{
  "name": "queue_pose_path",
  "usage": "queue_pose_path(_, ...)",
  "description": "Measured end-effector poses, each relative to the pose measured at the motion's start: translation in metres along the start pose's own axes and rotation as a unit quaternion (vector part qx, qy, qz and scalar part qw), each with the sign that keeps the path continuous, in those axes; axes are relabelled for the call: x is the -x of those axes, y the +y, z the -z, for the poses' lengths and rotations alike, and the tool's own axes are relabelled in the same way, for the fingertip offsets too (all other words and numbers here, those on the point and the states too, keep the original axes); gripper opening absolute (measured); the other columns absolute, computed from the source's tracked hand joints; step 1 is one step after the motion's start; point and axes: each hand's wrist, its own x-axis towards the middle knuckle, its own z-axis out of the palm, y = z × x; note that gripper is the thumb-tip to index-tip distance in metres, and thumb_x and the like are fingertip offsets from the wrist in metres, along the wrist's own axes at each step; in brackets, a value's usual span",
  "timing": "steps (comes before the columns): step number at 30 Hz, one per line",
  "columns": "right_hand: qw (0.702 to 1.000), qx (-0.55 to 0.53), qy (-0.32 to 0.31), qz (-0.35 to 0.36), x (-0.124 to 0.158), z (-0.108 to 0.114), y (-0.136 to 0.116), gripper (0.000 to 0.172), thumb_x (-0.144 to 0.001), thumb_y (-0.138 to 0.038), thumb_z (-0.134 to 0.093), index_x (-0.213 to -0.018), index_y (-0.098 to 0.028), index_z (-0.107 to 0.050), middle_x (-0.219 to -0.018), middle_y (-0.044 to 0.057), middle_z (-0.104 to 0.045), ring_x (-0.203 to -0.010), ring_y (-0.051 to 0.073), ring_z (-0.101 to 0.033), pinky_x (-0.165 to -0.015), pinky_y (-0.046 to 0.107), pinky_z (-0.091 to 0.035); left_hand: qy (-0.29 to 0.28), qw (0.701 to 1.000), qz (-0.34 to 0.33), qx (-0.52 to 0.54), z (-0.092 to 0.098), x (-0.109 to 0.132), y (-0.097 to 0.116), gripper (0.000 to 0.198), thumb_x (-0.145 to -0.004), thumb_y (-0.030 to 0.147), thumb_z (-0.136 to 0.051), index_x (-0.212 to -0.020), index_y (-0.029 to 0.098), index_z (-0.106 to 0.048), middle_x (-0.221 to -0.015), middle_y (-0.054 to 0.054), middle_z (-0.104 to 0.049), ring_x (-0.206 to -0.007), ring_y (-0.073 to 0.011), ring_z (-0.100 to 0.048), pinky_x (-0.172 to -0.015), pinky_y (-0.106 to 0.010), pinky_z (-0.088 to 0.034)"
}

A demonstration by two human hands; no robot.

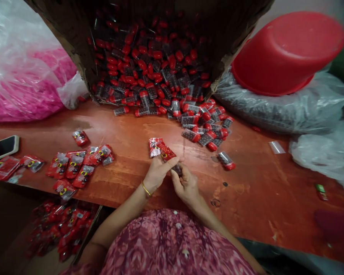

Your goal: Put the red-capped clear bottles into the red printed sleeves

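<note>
My left hand (156, 173), with a gold bangle at the wrist, is closed on a small red printed packet (166, 151). Beside it lies another red-and-silver packet (154, 147), partly overlapped. My right hand (187, 185) meets the left one, its fingers pinched on a dark, see-through piece (177, 169) at the packet's near end. Fingers cover much of that piece, so I cannot tell whether it is inside the packet. To the right lies a single clear tube with a red cap (226, 160), dark beads inside.
An open carton (65, 42) spills many red-capped tubes (190, 120) onto the table (132, 177). Red packets (73, 165) lie at left near a phone (4, 148); more fill a box below (65, 229). A red tub (292, 53) and plastic bags (25, 84) flank the carton.
</note>
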Motion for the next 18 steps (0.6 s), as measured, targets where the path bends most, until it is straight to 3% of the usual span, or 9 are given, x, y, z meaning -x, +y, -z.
queue_pose_path(4,0.999,0.003,0.026,-0.019,0.003,-0.002,0.003,0.017,-0.082,-0.020,-0.049,-0.098,-0.019,-0.055,-0.077,0.004,-0.065,-0.063,0.014,-0.059,-0.058,0.024,-0.048,0.022,0.998,0.005,-0.055,-0.006,-0.004,-0.001,0.030,-0.050,0.033,-0.079,-0.055,0.013,-0.057,-0.054,0.002,-0.057,-0.051,-0.0073,-0.049,-0.055,-0.021,-0.040)
queue_pose_path(8,0.988,-0.112,0.029,-0.105,0.006,-0.005,-0.003,0.011,-0.083,-0.025,-0.048,-0.087,-0.019,-0.056,-0.069,0.000,-0.060,-0.061,0.012,-0.054,-0.057,0.024,-0.046,-0.008,0.994,-0.004,-0.104,-0.002,-0.002,-0.010,0.026,-0.059,0.034,-0.075,-0.064,0.013,-0.061,-0.059,0.000,-0.060,-0.058,-0.0099,-0.053,-0.059,-0.023,-0.042)
queue_pose_path(11,0.961,-0.210,0.022,-0.180,0.006,-0.006,-0.007,0.017,-0.084,-0.032,-0.049,-0.086,-0.018,-0.058,-0.067,-0.001,-0.055,-0.057,0.010,-0.049,-0.055,0.023,-0.043,-0.021,0.992,-0.009,-0.125,0.002,0.002,-0.014,0.028,-0.065,0.039,-0.071,-0.070,0.013,-0.064,-0.064,-0.003,-0.064,-0.065,-0.0136,-0.057,-0.065,-0.025,-0.045)
queue_pose_path(14,0.943,-0.262,0.013,-0.206,0.005,-0.005,-0.005,0.022,-0.081,-0.038,-0.054,-0.090,-0.018,-0.059,-0.064,-0.002,-0.053,-0.054,0.010,-0.046,-0.052,0.023,-0.042,-0.022,0.993,-0.017,-0.118,0.006,0.005,-0.015,0.033,-0.067,0.045,-0.068,-0.076,0.013,-0.067,-0.070,-0.005,-0.066,-0.072,-0.0169,-0.059,-0.069,-0.027,-0.046)
queue_pose_path(18,0.927,-0.295,-0.028,-0.229,0.003,-0.004,-0.001,0.026,-0.079,-0.043,-0.057,-0.088,-0.019,-0.058,-0.058,-0.004,-0.050,-0.048,0.009,-0.044,-0.045,0.022,-0.040,-0.012,0.996,-0.023,-0.085,0.010,0.004,-0.016,0.043,-0.072,0.054,-0.060,-0.086,0.014,-0.068,-0.060,-0.003,-0.063,-0.060,-0.0149,-0.058,-0.059,-0.026,-0.046)
